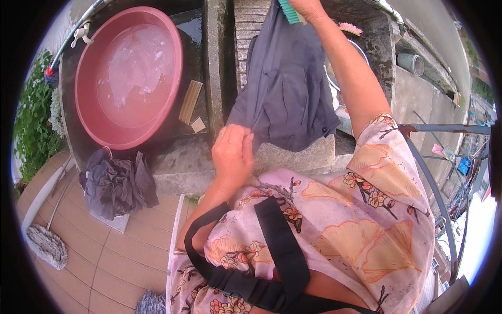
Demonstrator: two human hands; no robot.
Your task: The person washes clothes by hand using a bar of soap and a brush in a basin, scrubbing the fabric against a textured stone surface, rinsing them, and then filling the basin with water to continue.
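Dark grey-blue trousers [290, 90] lie over a ridged concrete washboard slab [246, 23], with a button showing near the waistband. My left hand [233, 151] pinches the near edge of the cloth between thumb and fingers. At the top edge of the picture, my right hand [308, 8] grips a scrub brush [290, 11] with green bristles. The bristles touch the upper part of the trousers. The picture's edge cuts off part of that hand and of the brush.
A large red plastic basin [178, 74] of cloudy water stands to the left, beside a tap [81, 35]. Dark wet clothes [117, 184] hang in a heap below it. A pink-bristled brush [350, 28] lies beyond my right forearm. A mop [47, 245] rests on the tiles.
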